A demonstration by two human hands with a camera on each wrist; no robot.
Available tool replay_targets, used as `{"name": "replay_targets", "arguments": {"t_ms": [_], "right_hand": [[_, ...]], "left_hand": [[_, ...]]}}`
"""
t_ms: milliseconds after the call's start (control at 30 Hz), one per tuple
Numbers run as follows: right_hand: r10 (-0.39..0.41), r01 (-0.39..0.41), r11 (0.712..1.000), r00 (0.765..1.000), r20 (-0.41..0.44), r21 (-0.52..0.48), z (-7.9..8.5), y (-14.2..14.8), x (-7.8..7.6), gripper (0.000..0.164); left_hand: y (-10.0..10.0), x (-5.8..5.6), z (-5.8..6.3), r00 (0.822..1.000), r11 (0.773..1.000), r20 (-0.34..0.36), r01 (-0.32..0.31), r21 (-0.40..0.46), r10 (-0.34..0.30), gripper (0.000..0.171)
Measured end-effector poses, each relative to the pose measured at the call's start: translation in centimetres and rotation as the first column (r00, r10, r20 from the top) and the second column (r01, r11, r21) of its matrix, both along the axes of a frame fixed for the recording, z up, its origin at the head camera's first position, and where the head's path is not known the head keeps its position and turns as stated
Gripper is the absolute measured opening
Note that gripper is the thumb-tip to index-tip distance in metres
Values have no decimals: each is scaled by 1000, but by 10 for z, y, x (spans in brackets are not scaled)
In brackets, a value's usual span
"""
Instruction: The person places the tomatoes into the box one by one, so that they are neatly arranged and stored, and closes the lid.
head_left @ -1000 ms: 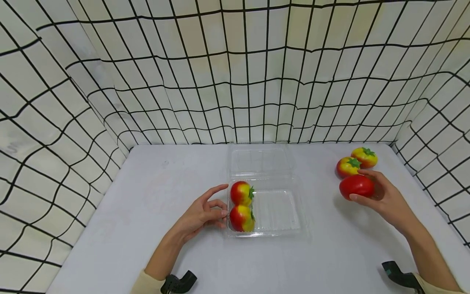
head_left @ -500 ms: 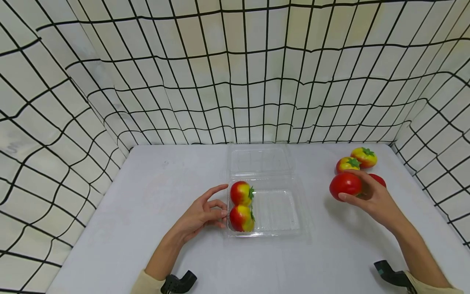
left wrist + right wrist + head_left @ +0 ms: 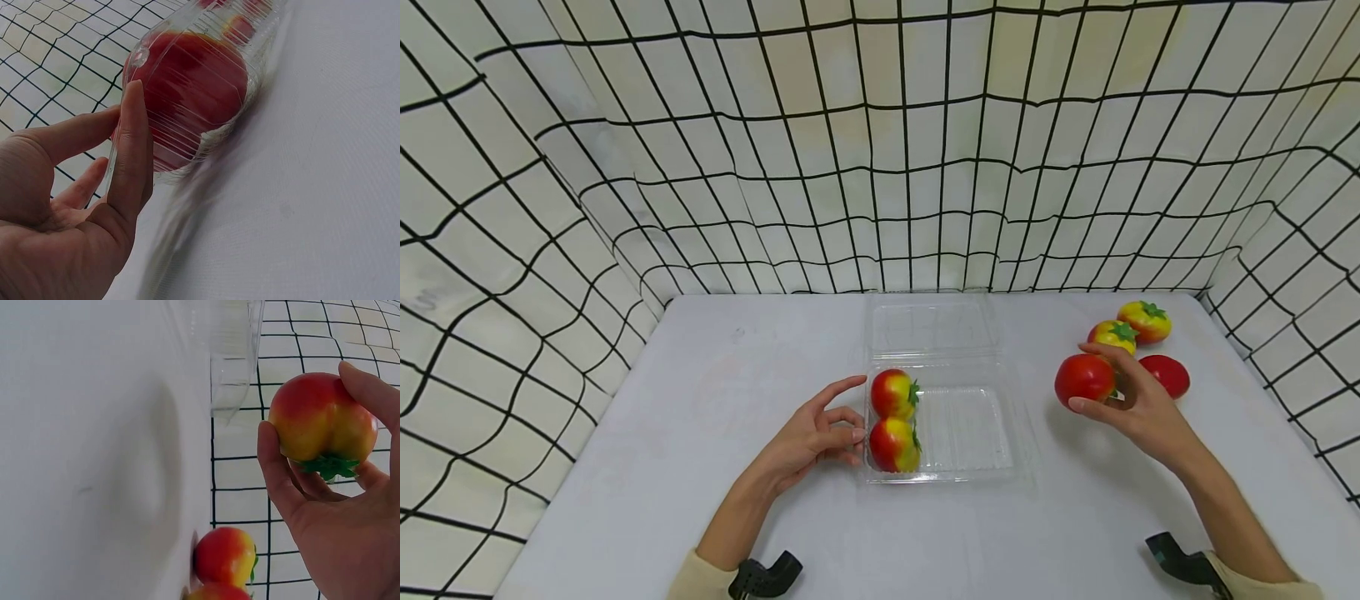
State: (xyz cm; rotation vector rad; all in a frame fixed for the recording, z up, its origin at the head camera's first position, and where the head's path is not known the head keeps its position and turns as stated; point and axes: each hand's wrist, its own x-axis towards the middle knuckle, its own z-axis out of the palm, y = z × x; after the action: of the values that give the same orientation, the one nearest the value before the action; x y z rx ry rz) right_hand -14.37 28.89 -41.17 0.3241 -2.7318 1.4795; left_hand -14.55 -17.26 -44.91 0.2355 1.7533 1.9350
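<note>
In the head view, my right hand (image 3: 1131, 408) holds a red tomato (image 3: 1084, 381) above the table, fingers and thumb round it. The right wrist view shows this tomato (image 3: 322, 419) red and yellow, with green leaves underneath. My left hand (image 3: 812, 437) touches the left side of a clear plastic clamshell box (image 3: 966, 429) with its fingertips; thumb and forefinger stand apart. Two red-yellow tomatoes (image 3: 893, 446) lie along the box's left side, leaves facing right. The left wrist view has the left hand (image 3: 119, 181) against the clear wall, a tomato (image 3: 194, 81) behind it.
Three more tomatoes lie at the right: a red one (image 3: 1165, 377) beside the right hand, and two red-yellow ones (image 3: 1144, 322) behind. The box's lid (image 3: 932, 325) lies open toward the back. Black wire mesh (image 3: 910, 167) surrounds the white table (image 3: 752, 333) on three sides.
My right hand has moved left with the tomato, away from the others, and the red tomato behind it has come into view. The left hand and box have stayed put.
</note>
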Motion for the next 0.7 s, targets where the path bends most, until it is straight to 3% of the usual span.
{"name": "replay_targets", "arguments": {"t_ms": [700], "right_hand": [[67,-66,997,998,20,-50,2,-30,-9,79]], "left_hand": [[0,0,0,1000,1000,-3,3,-4,-3,80]]}}
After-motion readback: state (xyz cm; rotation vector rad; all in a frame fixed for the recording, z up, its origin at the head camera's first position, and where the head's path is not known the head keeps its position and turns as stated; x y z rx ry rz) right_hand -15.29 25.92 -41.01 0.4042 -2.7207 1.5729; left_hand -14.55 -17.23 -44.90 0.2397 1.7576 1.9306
